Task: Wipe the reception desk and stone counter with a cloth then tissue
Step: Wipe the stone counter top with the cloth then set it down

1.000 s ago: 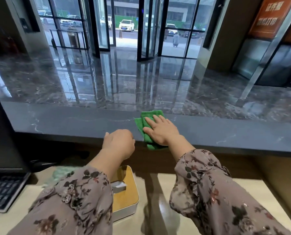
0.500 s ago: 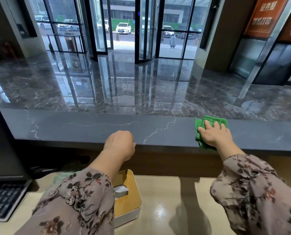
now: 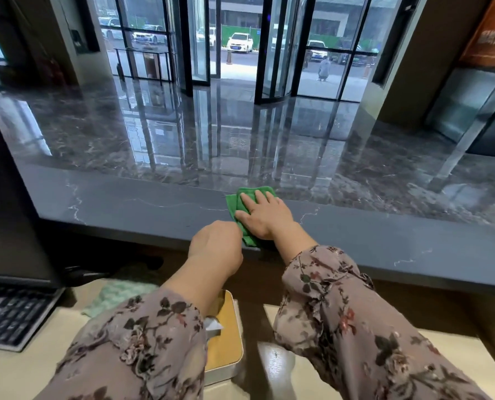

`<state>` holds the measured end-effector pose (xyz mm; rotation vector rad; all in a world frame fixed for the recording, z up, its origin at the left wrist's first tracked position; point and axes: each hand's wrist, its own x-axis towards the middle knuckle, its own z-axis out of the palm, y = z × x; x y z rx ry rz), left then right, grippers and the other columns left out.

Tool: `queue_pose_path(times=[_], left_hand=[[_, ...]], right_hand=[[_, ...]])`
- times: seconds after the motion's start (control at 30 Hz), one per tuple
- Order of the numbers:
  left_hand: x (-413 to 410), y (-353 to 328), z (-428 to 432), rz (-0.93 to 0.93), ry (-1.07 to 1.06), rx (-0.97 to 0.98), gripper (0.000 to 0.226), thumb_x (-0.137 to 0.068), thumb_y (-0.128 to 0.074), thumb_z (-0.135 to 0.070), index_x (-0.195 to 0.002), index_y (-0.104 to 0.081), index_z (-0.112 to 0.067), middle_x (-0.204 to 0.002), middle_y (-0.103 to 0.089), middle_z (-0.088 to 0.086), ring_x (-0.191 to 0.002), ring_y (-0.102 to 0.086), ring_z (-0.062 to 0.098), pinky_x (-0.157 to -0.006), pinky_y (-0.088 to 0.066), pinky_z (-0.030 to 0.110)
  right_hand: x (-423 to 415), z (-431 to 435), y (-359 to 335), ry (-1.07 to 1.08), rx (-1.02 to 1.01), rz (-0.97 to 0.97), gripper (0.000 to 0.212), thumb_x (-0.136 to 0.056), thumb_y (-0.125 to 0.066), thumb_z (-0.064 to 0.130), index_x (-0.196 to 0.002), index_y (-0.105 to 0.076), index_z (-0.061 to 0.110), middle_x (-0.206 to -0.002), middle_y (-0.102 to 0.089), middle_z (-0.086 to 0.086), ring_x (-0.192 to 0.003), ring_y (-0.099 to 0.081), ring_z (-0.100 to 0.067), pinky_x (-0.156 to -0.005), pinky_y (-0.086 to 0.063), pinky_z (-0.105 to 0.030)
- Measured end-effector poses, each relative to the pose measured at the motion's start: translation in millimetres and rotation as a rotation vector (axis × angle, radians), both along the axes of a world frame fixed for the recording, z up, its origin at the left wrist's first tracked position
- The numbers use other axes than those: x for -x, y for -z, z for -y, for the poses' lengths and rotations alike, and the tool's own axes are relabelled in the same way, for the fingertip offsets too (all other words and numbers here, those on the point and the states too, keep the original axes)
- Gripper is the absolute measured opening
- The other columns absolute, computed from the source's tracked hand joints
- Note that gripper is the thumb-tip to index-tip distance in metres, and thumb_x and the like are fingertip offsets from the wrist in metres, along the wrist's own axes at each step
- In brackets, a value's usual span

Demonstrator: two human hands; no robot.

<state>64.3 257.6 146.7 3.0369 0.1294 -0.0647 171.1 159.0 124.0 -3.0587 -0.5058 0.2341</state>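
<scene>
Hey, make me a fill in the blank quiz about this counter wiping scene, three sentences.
The cloth on the stone counter is ____ in colour.
The right hand lies flat on it; the left hand is curled into a ____.
The black thing at the lower desk's far left is a ____.
Missing: green; fist; keyboard.

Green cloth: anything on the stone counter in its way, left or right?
Only the left hand: its fist sits at the stone counter's near edge, right against the green cloth under the right hand. Rightward, no object shows on the stone.
</scene>
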Motion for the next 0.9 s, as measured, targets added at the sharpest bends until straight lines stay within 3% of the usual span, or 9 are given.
queue_pose_path(times=[0.1, 0.23, 0.37, 0.47, 0.7, 0.9], left_hand=[[-2, 1, 2, -0.016, -0.031, -0.002, 0.012, -0.093, -0.058, -0.019, -0.1, -0.066, -0.016, -0.092, -0.063, 0.006, -0.087, -0.061, 0.028, -0.067, -0.046, 0.034], [-4, 1, 12, -0.006, -0.038, 0.007, 0.007, -0.092, -0.057, -0.016, -0.089, -0.064, -0.016, -0.082, -0.062, 0.003, -0.078, -0.061, 0.025, -0.063, -0.048, 0.033], [-7, -3, 11, 0.005, -0.051, -0.011, 0.018, -0.092, -0.057, -0.015, -0.074, -0.054, -0.017, -0.069, -0.053, 0.001, -0.072, -0.056, 0.024, -0.06, -0.043, 0.032], [-8, -5, 20, 0.002, -0.037, -0.033, 0.013, -0.091, -0.057, -0.014, -0.079, -0.053, -0.015, -0.073, -0.05, 0.002, -0.075, -0.053, 0.026, -0.063, -0.044, 0.033], [-4, 0, 26, 0.027, -0.026, -0.043, 0.01, -0.091, -0.058, -0.013, -0.081, -0.056, -0.013, -0.071, -0.05, 0.003, -0.079, -0.058, 0.027, -0.065, -0.048, 0.033], [1, 0, 26, 0.026, -0.036, -0.051, 0.011, -0.092, -0.056, -0.014, -0.082, -0.053, -0.012, -0.076, -0.05, 0.005, -0.077, -0.054, 0.027, -0.065, -0.045, 0.033]], right_hand=[[-9, 44, -3, -0.007, -0.01, 0.009, 0.064, -0.097, -0.022, 0.057, -0.154, -0.008, 0.029, -0.161, -0.007, -0.006, -0.148, -0.005, -0.025, -0.12, -0.007, -0.042], [-18, 153, -3, 0.241, 0.012, 0.041, 0.066, -0.096, -0.024, 0.059, -0.153, -0.012, 0.027, -0.159, -0.017, -0.009, -0.146, -0.014, -0.029, -0.119, -0.014, -0.042], [-2, 246, -2, 0.451, 0.014, 0.029, 0.064, -0.098, -0.024, 0.056, -0.153, -0.01, 0.027, -0.16, -0.011, -0.009, -0.147, -0.01, -0.028, -0.119, -0.011, -0.041], [10, 278, -1, 0.539, 0.028, 0.017, 0.065, -0.098, -0.022, 0.056, -0.154, -0.006, 0.027, -0.161, -0.006, -0.01, -0.148, -0.007, -0.029, -0.12, -0.009, -0.042], [26, 225, 2, 0.696, 0.025, 0.071, 0.065, -0.097, -0.019, 0.053, -0.154, -0.009, 0.022, -0.16, -0.005, -0.014, -0.147, -0.006, -0.034, -0.118, -0.01, -0.046], [57, 121, 4, 0.559, -0.013, 0.107, 0.065, -0.099, -0.017, 0.049, -0.154, -0.004, 0.017, -0.159, 0.0, -0.019, -0.146, 0.0, -0.039, -0.118, -0.003, -0.051]])
